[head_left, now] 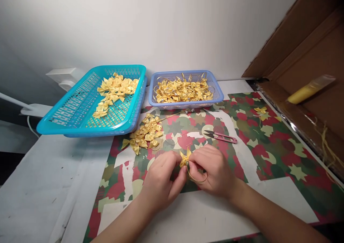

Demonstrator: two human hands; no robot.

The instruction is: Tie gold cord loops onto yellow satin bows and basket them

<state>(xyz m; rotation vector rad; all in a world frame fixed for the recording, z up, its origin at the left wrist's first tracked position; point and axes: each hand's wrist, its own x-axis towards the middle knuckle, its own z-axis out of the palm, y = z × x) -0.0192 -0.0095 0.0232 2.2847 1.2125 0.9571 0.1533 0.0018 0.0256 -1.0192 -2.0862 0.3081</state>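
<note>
Between my two hands is a small yellow ribbon bow, pinched from both sides above the table. My left hand is closed, thumb and forefinger on the bow's left side and lower edge. My right hand is closed on the bow's right side, and a thin gold cord loops from the bow down past its fingers. Beyond my hands lie pink-handled thread snips, blades to the left. A loose pile of yellow bows sits to the left of them.
A turquoise basket with yellow bows stands at back left, stacked on a blue one. A lilac basket holds bows with gold cords. One bow lies at right. A cardboard box wall borders the right side, with a yellow tube.
</note>
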